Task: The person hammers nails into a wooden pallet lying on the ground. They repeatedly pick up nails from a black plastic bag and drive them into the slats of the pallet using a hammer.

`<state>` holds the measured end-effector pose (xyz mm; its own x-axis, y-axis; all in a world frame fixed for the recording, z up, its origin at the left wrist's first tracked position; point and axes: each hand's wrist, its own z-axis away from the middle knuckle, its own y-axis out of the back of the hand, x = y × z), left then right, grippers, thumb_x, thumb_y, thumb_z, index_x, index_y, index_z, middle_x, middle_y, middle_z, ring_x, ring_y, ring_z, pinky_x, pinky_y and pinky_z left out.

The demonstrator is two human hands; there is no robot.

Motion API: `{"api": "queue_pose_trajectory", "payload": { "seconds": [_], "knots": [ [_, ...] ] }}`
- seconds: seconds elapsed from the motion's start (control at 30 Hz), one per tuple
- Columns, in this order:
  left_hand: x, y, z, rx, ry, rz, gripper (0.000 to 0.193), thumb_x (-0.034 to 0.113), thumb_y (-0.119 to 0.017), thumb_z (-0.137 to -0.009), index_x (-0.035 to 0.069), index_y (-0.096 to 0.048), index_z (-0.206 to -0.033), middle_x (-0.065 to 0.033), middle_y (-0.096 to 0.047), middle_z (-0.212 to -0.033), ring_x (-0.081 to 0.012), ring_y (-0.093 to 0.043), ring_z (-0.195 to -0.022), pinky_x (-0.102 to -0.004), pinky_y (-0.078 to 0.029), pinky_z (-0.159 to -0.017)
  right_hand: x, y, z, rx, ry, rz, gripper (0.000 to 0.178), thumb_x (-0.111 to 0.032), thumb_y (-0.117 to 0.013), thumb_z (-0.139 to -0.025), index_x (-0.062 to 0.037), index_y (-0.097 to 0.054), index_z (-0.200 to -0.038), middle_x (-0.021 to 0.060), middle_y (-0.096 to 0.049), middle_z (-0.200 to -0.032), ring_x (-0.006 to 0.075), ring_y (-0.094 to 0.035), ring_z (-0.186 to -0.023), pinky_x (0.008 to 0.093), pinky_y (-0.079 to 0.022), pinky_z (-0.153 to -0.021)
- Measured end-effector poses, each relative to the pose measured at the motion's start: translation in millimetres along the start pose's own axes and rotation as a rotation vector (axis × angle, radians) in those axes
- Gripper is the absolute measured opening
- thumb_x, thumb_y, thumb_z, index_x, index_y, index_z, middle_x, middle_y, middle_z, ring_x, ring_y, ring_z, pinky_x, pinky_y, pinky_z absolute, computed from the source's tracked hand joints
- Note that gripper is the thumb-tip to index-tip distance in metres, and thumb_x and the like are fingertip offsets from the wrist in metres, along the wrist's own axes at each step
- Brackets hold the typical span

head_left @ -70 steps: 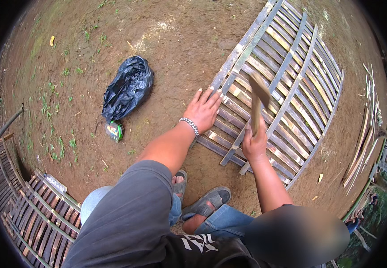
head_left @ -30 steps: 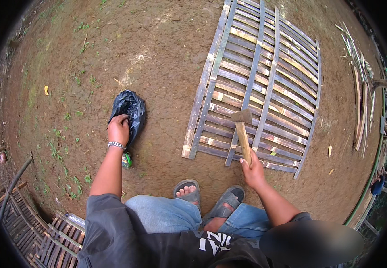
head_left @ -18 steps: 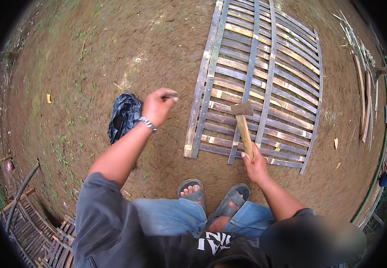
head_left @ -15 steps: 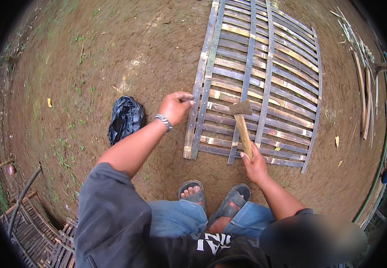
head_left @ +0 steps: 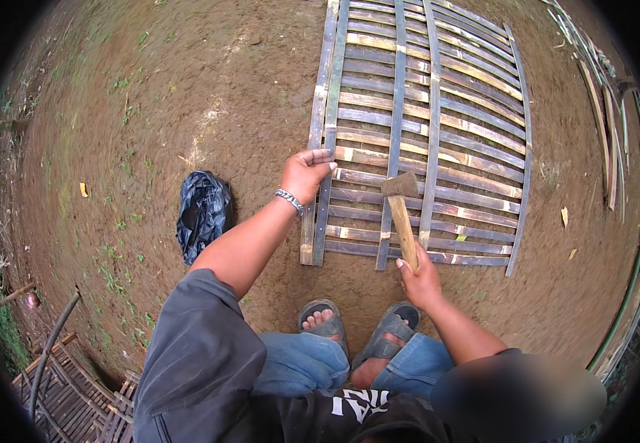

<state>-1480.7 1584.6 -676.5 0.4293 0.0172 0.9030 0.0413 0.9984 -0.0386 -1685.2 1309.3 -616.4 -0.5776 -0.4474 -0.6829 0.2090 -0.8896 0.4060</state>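
Observation:
A slatted panel of split bamboo (head_left: 434, 111) lies flat on the ground in front of me, its cross slats joined by long strips. My left hand (head_left: 305, 179), with a chain bracelet at the wrist, is over the paired strips along the panel's left edge. Its thumb and fingertips come together in a pinch; anything between them is too small to make out. In my right hand (head_left: 420, 283) is a hammer (head_left: 403, 229), gripped low on its wooden handle. The blocky brown head points away from me, above the panel's near part.
On the bare soil left of the panel sits a black plastic bag (head_left: 203, 215). Loose long strips (head_left: 612, 148) lie at the far right. A bamboo lattice structure (head_left: 69, 395) stands at the lower left. My sandalled feet (head_left: 321, 322) are just before the panel's near edge.
My left hand has moved right, further over the panel's left-edge strips, its fingers still pinched. The hammer stays in my right hand, nearly unmoved. The view has shifted slightly.

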Motion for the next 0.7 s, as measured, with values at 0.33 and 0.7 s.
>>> {"api": "queue_pose_trajectory", "payload": {
  "seconds": [0.33, 0.7],
  "knots": [
    [1, -11, -40, 0.366, -0.324, -0.463, 0.015, 0.022, -0.078, -0.083, 0.011, -0.081, -0.094, -0.0078, -0.076, -0.095, -0.0251, -0.069, -0.091, -0.0381, -0.052, -0.086, 7, -4, 2, -0.014, -0.017, -0.01, 0.061, -0.021, -0.068, -0.095, -0.0045, -0.043, -0.149, 0.0243, -0.065, -0.128, 0.0374, -0.064, -0.119, 0.0407, -0.05, -0.099],
    [-14, -47, -54, 0.683, -0.408, -0.726, 0.009, 0.025, -0.078, -0.084, 0.016, -0.079, -0.087, 0.0002, -0.071, -0.101, -0.0226, -0.06, -0.105, -0.0416, -0.041, -0.098, 30, -22, -6, 0.084, 0.284, 0.105, 0.061, -0.015, -0.067, -0.096, -0.0071, -0.041, -0.151, 0.0043, -0.062, -0.081, 0.0109, -0.055, -0.057, 0.0296, -0.047, -0.053]
  ]
}}
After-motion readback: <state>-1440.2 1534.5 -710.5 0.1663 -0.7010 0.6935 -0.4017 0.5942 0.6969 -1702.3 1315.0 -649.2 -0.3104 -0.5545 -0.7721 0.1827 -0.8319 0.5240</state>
